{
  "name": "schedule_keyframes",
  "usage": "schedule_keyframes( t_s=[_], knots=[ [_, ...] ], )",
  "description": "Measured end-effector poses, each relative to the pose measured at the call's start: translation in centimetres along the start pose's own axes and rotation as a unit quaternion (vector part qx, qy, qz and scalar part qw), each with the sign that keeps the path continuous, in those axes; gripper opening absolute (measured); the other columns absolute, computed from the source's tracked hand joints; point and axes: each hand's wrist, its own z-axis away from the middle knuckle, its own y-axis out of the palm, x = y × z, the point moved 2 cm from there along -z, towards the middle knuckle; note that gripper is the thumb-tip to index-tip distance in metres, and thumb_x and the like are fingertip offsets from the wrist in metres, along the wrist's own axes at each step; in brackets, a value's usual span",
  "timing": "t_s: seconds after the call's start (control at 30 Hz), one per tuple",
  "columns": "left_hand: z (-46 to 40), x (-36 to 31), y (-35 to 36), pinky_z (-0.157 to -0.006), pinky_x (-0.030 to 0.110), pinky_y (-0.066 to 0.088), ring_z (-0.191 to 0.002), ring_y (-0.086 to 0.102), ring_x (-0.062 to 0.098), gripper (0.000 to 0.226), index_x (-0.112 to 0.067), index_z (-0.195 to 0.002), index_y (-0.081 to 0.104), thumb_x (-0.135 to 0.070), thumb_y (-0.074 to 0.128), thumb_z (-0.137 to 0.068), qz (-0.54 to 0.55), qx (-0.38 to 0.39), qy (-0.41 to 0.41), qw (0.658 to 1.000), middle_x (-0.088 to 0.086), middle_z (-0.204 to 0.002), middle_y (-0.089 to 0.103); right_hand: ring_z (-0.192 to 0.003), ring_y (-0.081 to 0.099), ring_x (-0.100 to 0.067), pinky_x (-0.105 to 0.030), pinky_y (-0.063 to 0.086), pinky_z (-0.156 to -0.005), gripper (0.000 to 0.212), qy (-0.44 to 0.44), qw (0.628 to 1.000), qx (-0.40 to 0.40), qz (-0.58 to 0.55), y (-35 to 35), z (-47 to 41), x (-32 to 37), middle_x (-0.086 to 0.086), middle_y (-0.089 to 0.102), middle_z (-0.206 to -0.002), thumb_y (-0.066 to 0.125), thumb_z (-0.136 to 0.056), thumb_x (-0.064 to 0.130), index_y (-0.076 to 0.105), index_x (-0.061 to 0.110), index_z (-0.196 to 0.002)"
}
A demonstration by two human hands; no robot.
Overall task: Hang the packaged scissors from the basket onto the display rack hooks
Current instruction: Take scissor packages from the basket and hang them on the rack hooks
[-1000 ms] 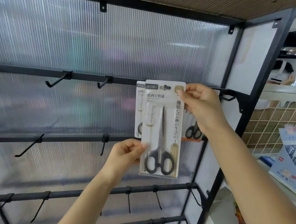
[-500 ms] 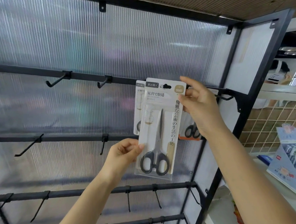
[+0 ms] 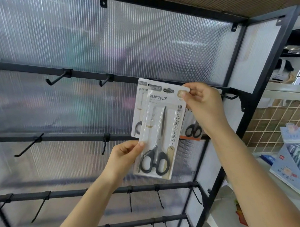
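Observation:
A white card pack of black-handled scissors (image 3: 159, 131) is held up against the black display rack (image 3: 78, 74), its hang hole level with the top rail. My right hand (image 3: 201, 103) pinches the pack's top right corner. My left hand (image 3: 126, 155) grips its lower left edge. Behind it hangs another scissors pack (image 3: 138, 111) on the top rail. A third pack with an orange base (image 3: 192, 131) shows behind my right wrist. The basket is out of view.
Bare black hooks (image 3: 56, 79) stick out of the top rail to the left, and more hooks (image 3: 28, 146) line the lower rails. A ribbed translucent panel backs the rack. At right stand a wire grid (image 3: 270, 126) and boxed goods (image 3: 292, 159) on a white shelf.
Both hands have tilted the pack slightly, its top leaning right, and kept it at the top rail. My right hand's fingers have closed more tightly on the top corner.

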Motion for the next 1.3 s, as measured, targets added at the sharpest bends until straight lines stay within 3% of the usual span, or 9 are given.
schedule_keyframes(
  t_s=[0.1, 0.2, 0.37, 0.43, 0.73, 0.93, 1.1, 1.17, 1.3],
  knots=[
    [-0.2, -0.1, -0.1, -0.071, 0.036, 0.04, -0.072, 0.042, 0.024, 0.051, -0.003, -0.084, 0.071, -0.051, 0.063, -0.068, -0.004, 0.002, 0.003, 1.0, 0.015, -0.077, 0.053, -0.074, 0.06, 0.006, -0.015, 0.05, -0.077, 0.025, 0.007, 1.0, 0.0, 0.018, 0.0, -0.2, -0.1, 0.016, 0.062, -0.08, 0.063, -0.088, 0.011, 0.057, 0.035, -0.082],
    [-0.4, 0.0, -0.2, -0.065, 0.027, 0.041, -0.066, 0.043, 0.021, 0.048, 0.003, -0.078, 0.066, -0.045, 0.059, -0.071, -0.012, 0.0, 0.011, 1.0, 0.013, -0.07, 0.052, -0.079, 0.06, -0.002, -0.022, 0.051, -0.082, 0.025, 0.009, 1.0, 0.005, 0.028, 0.0, -0.4, -0.2, 0.015, 0.063, -0.081, 0.063, -0.089, 0.012, 0.057, 0.035, -0.08],
    [-0.3, -0.5, 0.2, -0.051, 0.012, 0.032, -0.046, 0.031, 0.003, 0.036, -0.005, -0.062, 0.051, -0.038, 0.055, -0.073, -0.03, 0.003, 0.028, 0.999, -0.01, -0.047, 0.037, -0.081, 0.062, -0.005, -0.016, 0.051, -0.078, 0.011, 0.011, 0.999, 0.014, 0.034, -0.3, -0.8, 0.0, 0.012, 0.065, -0.083, 0.062, -0.089, 0.011, 0.063, 0.022, -0.09],
    [-0.3, -0.6, 0.4, -0.049, 0.011, 0.031, -0.044, 0.03, 0.001, 0.033, -0.005, -0.06, 0.049, -0.035, 0.053, -0.075, -0.027, 0.005, 0.037, 0.999, -0.012, -0.046, 0.036, -0.077, 0.061, 0.003, -0.012, 0.05, -0.076, 0.015, 0.0, 0.999, 0.016, 0.039, -0.4, -0.9, 0.2, 0.013, 0.064, -0.082, 0.062, -0.089, 0.012, 0.062, 0.027, -0.087],
    [-0.3, -0.1, 0.3, -0.057, 0.011, 0.04, -0.055, 0.044, 0.0, 0.047, 0.012, -0.082, 0.063, -0.033, 0.052, -0.078, -0.011, 0.025, 0.047, 0.999, -0.006, -0.058, 0.051, -0.07, 0.057, 0.012, -0.006, 0.045, -0.069, 0.009, -0.03, 0.998, 0.026, 0.058, 0.1, -1.2, 0.8, 0.017, 0.062, -0.077, 0.061, -0.09, 0.012, 0.065, 0.019, -0.092],
    [-0.4, -0.1, 0.2, -0.057, 0.01, 0.042, -0.055, 0.051, -0.003, 0.034, 0.002, -0.081, 0.067, -0.029, 0.052, -0.082, -0.004, 0.017, 0.022, 1.0, -0.012, -0.057, 0.058, -0.081, 0.061, -0.007, -0.029, 0.05, -0.082, 0.019, 0.003, 0.998, 0.008, 0.056, 0.7, -1.1, -0.4, 0.014, 0.064, -0.079, 0.061, -0.091, 0.016, 0.061, 0.032, -0.08],
    [-0.6, 0.0, 0.3, -0.053, 0.006, 0.039, -0.049, 0.05, -0.006, 0.026, -0.004, -0.077, 0.065, -0.01, 0.047, -0.094, -0.033, 0.011, 0.029, 0.999, -0.017, -0.05, 0.055, -0.075, 0.061, -0.012, -0.039, 0.054, -0.077, 0.021, 0.008, 0.999, 0.006, 0.046, 0.6, -1.1, -0.4, 0.007, 0.066, -0.079, 0.06, -0.091, 0.016, 0.06, 0.034, -0.08],
    [-0.6, -0.2, 0.4, -0.053, 0.007, 0.037, -0.048, 0.047, -0.005, 0.027, -0.002, -0.076, 0.064, -0.014, 0.047, -0.093, -0.027, 0.008, 0.032, 0.999, -0.016, -0.049, 0.053, -0.071, 0.061, -0.008, -0.036, 0.053, -0.074, 0.023, 0.002, 0.999, -0.008, 0.045, 0.6, -1.0, -0.4, 0.009, 0.066, -0.076, 0.06, -0.09, 0.015, 0.06, 0.035, -0.078],
    [-0.8, -0.3, 0.3, -0.053, 0.01, 0.035, -0.048, 0.037, -0.001, 0.04, 0.004, -0.071, 0.058, -0.035, 0.052, -0.08, -0.027, -0.005, 0.034, 0.999, -0.014, -0.05, 0.041, -0.064, 0.055, 0.009, -0.013, 0.047, -0.068, 0.025, 0.001, 0.999, -0.004, 0.053, 0.4, -1.2, 0.1, 0.018, 0.062, -0.068, 0.06, -0.09, 0.015, 0.059, 0.035, -0.075]
  ],
)
